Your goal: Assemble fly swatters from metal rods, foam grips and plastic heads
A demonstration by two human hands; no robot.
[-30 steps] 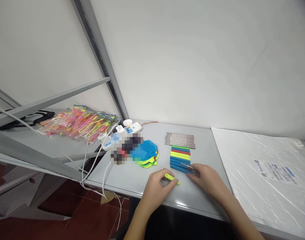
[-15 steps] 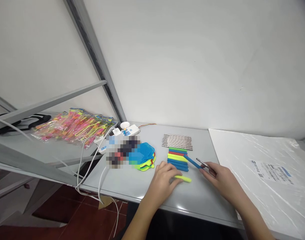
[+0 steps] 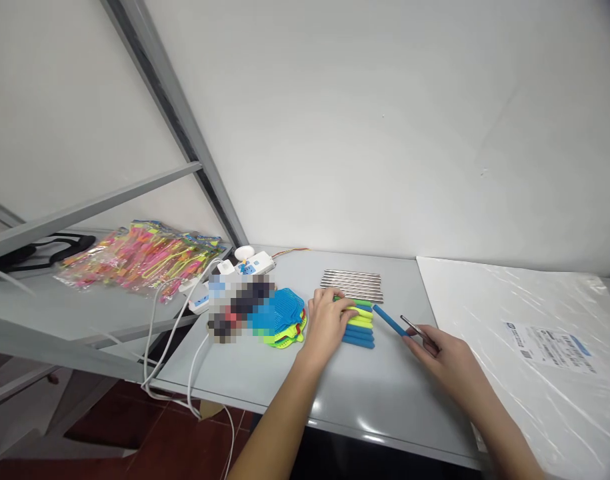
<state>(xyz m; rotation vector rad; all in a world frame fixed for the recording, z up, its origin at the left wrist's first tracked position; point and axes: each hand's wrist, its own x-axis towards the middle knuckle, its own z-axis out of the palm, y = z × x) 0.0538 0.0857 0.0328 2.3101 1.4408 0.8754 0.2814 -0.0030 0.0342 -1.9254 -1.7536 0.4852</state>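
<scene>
My left hand (image 3: pixel 329 323) is closed at the left ends of a row of coloured tubes, fingers on a yellow tube (image 3: pixel 362 311) at the row's upper part. A green tube (image 3: pixel 359 302) lies at the far side and blue tubes (image 3: pixel 359 339) at the near side; the hand covers their left ends. To the right, my right hand (image 3: pixel 437 350) grips a blue tube (image 3: pixel 389 320) slanting up-left, together with a thin metal rod (image 3: pixel 412 325). Just behind the row lie several shiny metal rods (image 3: pixel 355 283) side by side.
Left of my left hand is a stack of perforated blue and yellow plastic pieces (image 3: pixel 287 310), beside a blurred-out patch. Power strips (image 3: pixel 257 263) and white cables (image 3: pixel 189 373) are behind it. Bagged colourful items (image 3: pixel 149 260) fill the left shelf. A plastic-wrapped white board (image 3: pixel 485 300) covers the right side.
My left hand has moved away from me with the yellow tube, from the near side of the row onto its upper part. My right hand keeps its hold, nearly still.
</scene>
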